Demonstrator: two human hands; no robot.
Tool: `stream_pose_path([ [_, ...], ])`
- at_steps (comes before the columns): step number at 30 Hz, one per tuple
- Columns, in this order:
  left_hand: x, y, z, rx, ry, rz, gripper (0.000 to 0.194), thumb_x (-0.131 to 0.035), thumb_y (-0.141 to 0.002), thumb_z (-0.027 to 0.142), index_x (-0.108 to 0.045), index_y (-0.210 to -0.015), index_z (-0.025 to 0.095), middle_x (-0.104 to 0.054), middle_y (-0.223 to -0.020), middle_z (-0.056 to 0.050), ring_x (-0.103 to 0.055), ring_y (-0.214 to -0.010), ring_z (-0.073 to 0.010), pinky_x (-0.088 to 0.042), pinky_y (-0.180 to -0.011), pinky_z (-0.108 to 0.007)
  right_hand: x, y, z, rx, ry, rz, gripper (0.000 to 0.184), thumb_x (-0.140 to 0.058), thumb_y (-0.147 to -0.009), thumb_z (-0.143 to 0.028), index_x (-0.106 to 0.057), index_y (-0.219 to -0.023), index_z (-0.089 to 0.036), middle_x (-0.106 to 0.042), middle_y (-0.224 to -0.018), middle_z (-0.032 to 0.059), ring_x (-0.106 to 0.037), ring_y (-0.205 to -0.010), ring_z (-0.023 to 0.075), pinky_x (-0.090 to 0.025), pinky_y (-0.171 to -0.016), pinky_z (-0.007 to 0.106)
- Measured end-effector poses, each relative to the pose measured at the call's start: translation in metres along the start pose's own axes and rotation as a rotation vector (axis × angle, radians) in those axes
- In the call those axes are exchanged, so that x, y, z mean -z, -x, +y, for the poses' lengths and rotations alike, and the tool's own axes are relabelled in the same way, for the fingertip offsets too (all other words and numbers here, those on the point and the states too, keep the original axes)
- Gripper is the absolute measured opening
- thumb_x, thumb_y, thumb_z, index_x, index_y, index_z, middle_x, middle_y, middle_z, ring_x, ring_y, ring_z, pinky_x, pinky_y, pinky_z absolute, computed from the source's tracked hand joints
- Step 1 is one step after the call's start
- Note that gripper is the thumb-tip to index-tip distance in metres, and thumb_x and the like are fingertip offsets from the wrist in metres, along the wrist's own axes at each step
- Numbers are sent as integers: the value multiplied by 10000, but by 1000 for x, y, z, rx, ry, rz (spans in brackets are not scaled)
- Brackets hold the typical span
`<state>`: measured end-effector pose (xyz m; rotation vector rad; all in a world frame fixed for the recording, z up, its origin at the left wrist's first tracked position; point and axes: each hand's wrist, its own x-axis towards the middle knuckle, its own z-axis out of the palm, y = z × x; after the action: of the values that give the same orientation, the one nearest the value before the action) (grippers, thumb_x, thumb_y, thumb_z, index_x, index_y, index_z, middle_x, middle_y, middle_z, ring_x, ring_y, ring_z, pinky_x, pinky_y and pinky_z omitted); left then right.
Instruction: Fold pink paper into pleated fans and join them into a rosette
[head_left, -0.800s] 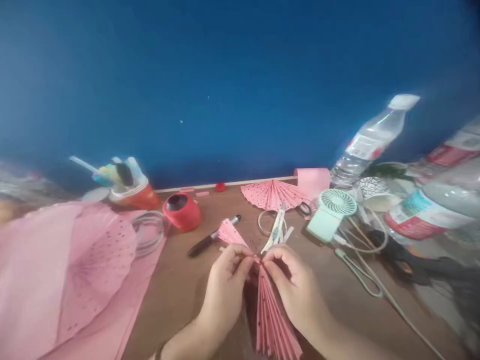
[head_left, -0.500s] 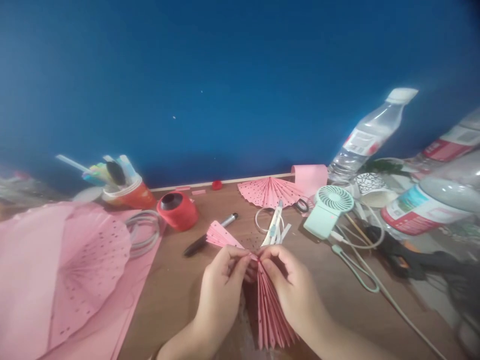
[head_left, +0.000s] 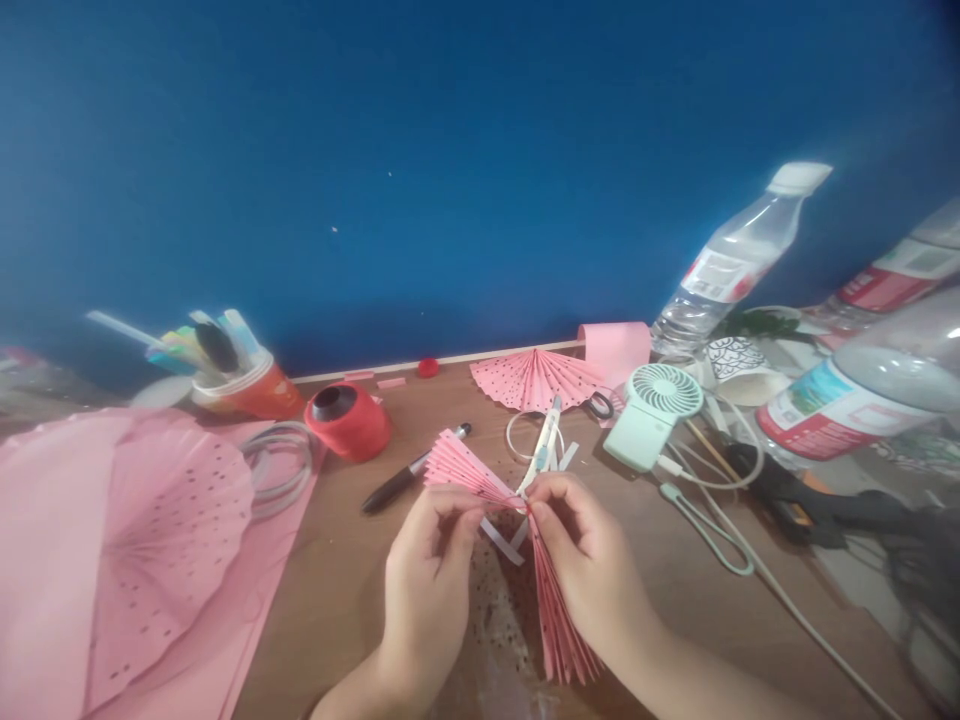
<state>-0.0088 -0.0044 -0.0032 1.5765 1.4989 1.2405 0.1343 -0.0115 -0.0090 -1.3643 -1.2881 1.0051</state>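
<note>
A pink pleated paper fan with dark dots is gathered at its middle, one half spreading toward me and the other up and left. My right hand is closed, thumb and fingers pinching the gathered middle. My left hand is closed just left of it, below the upper half. A thin reddish thread seems to run from its fingertips to the middle; the exact grip is partly hidden. White paper strips lie behind and between my hands. A black marker rests beyond my left hand.
Scissors and another pleated fan lie farther back. A mint handheld fan, a cable and bottles crowd the right. A red container, a cup of pens and pink paper sheets are left.
My left hand has drawn away from the right, leftward from the gathered middle. The fan's upper half has opened wider, and the white strips between my hands have come into view.
</note>
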Motion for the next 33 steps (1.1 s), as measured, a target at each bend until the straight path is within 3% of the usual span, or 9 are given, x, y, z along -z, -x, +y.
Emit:
stream_pose_path([
  [3, 3, 1, 0, -232, -121, 69, 67, -521, -790, 145, -554, -759, 196, -537, -898, -21, -533, -851, -136, -453, -711, -248, 0, 0, 0, 17, 9, 29, 77, -437, -839, -220, -496, -792, -206, -533, -794, 1, -519, -754, 140, -404, -672, 235],
  [7, 5, 5, 0, -379, -37, -79, 133, -476, -803, 83, -526, -813, 206, -552, -857, -11, -535, -827, -134, -431, -731, -268, 0, -1, 0, 7, 16, 24, 94, -428, -838, -203, -496, -773, -206, -527, -760, -10, -508, -714, 131, -395, -647, 229],
  [10, 5, 8, -1, -356, 70, -148, 150, -444, -813, 63, -500, -818, 202, -535, -714, 15, -534, -709, -119, -426, -649, -251, 0, -3, -1, -5, 15, 37, 112, -427, -837, -213, -494, -747, -203, -522, -727, -13, -495, -684, 131, -384, -622, 227],
  [13, 5, 10, -3, -324, 111, -111, 155, -455, -800, 44, -504, -816, 190, -501, -642, 27, -516, -636, -106, -412, -591, -231, 0, -4, -1, -34, 6, 63, 117, -429, -836, -225, -494, -742, -202, -514, -697, -19, -484, -652, 128, -375, -600, 224],
  [17, 3, 9, 2, -337, 254, -14, 180, -459, -793, 29, -501, -874, 184, -520, -635, 21, -518, -599, -100, -412, -538, -217, 0, -7, 1, -53, -15, 71, 111, -424, -836, -233, -493, -755, -202, -508, -688, -22, -480, -641, 129, -371, -595, 227],
  [22, 7, 1, 14, -252, 442, 197, 184, -442, -815, 68, -466, -941, 199, -463, -572, 52, -472, -527, -88, -411, -530, -229, 0, -9, 3, -43, -41, 80, 113, -410, -843, -233, -489, -769, -200, -503, -694, -19, -478, -648, 134, -371, -601, 236],
  [24, 10, -3, 18, -282, 253, 178, 165, -464, -809, 85, -502, -914, 206, -505, -662, 25, -496, -601, -98, -424, -580, -242, -1, -8, 2, -13, -35, 79, 116, -407, -843, -220, -488, -763, -198, -504, -712, -12, -485, -674, 140, -376, -624, 243],
  [29, 12, -12, 18, -555, -463, -168, 220, -563, -766, 173, -611, -970, 236, -575, -895, -41, -528, -830, -165, -428, -736, -306, -3, -5, -5, 63, -59, 27, 119, -405, -834, -179, -494, -757, -195, -508, -740, 0, -499, -694, 144, -390, -639, 246],
  [33, 12, -13, 13, -702, -610, -169, 207, -554, -769, 156, -637, -938, 242, -627, -887, -36, -542, -835, -177, -413, -758, -325, -4, 0, -8, 132, -59, -14, 124, -415, -821, -154, -487, -729, -195, -494, -729, -5, -486, -686, 136, -380, -637, 238],
])
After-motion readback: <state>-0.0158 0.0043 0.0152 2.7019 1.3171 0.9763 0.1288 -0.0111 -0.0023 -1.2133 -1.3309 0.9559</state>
